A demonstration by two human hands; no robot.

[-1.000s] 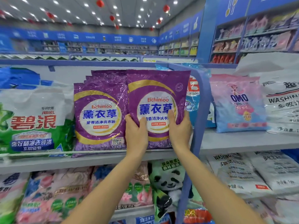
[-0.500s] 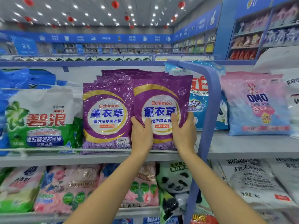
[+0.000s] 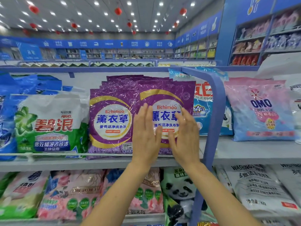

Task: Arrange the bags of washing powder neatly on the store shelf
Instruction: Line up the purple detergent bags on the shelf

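Fingers (image 3: 143, 113) straight and spread, gripping nothing, left hand (image 3: 145, 134) and right hand (image 3: 186, 137) lie flat over a purple Eichimoo bag (image 3: 166, 95), upright on the upper shelf (image 3: 97, 163) between a matching purple stack (image 3: 110, 121) and the blue shelf post (image 3: 216, 111).

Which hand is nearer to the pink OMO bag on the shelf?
Right. The right hand is before the right purple Eichimoo bag, left of the pink OMO bag; the left hand is farther left.
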